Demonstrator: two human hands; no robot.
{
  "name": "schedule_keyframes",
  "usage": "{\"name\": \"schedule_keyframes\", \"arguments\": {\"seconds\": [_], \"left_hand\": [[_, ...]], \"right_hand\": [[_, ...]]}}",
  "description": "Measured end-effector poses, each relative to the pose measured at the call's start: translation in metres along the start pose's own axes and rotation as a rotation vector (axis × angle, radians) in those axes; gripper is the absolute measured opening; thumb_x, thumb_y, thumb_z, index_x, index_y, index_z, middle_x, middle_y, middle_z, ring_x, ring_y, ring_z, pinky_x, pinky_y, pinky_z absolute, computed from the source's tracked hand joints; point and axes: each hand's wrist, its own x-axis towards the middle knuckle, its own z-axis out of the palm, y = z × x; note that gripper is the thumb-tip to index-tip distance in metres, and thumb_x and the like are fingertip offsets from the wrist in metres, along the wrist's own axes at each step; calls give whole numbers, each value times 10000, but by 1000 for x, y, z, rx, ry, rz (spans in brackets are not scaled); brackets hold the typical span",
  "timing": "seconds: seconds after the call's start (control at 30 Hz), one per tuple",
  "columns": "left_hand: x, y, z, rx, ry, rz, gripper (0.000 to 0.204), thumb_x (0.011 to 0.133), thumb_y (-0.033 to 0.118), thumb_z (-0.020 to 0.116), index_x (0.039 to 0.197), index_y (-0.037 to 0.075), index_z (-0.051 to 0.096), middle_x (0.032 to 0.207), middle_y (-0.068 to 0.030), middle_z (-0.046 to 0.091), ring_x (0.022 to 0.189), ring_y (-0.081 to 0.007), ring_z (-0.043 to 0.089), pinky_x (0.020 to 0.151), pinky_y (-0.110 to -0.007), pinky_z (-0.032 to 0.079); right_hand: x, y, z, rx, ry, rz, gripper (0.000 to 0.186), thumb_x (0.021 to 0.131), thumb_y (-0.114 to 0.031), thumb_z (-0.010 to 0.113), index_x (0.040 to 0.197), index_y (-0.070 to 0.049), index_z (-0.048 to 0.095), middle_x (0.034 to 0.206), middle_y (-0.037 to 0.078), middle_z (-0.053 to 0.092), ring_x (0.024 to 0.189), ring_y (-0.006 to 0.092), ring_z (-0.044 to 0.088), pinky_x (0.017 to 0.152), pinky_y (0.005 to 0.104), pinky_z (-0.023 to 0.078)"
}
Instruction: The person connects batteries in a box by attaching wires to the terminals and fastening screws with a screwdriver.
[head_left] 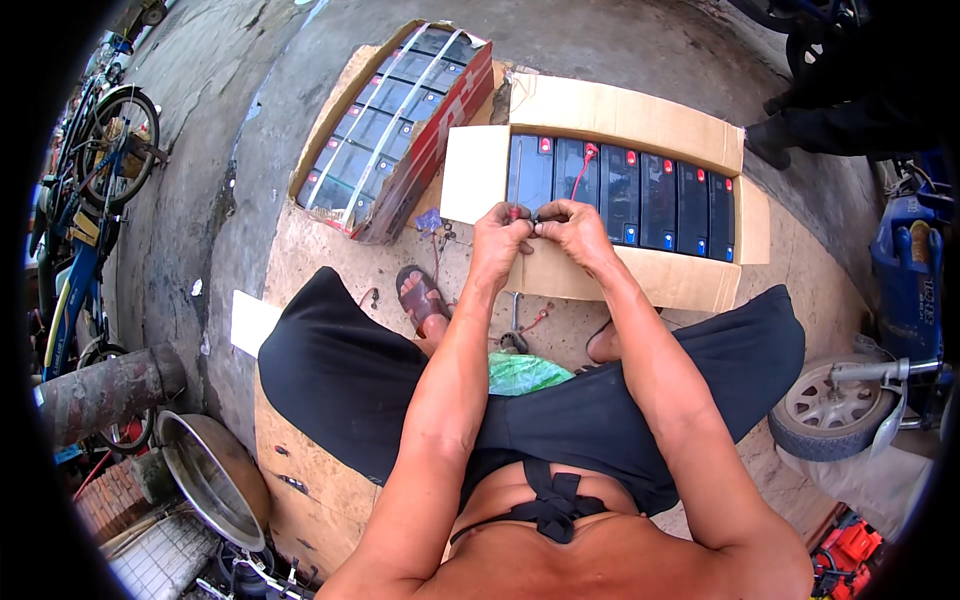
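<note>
My left hand (502,240) and my right hand (578,234) meet over the near edge of an open cardboard box (640,278). The left is closed round what looks like a screwdriver (518,175), its thin shaft pointing away over the first battery. My right fingers pinch a small dark piece (536,222) against the left fingertips; its kind is too small to tell. A row of black batteries (658,205) stands in the box, with red and blue terminals. From the second battery's red terminal a red wire (581,170) runs down to my right hand.
Left of the box stands a second carton (440,125) of batteries, bound with pale straps. Small parts and wires lie by my feet, near a green plastic bag (528,374). A metal basin (212,480) and bicycle (85,230) are at left, a wheel (832,405) at right.
</note>
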Motion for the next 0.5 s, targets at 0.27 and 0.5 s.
{"name": "schedule_keyframes", "arguments": {"seconds": [0.27,0.5], "left_hand": [[-2,4,3,57,-31,-19,168,742,14,595,904,-29,600,797,-55,590,665,-126,583,540,-233,484],[-3,3,-1,64,29,15,202,755,38,607,946,-30,601,779,-48,584,627,-114,561,499,-227,462]], "right_hand": [[9,-14,-19,94,-184,312,264,756,-96,702,998,1,667,807,65,664,649,98,582,540,231,432],[16,-26,-16,-21,-267,337,189,781,-93,666,951,-11,662,793,37,654,622,73,563,500,222,416]]}}
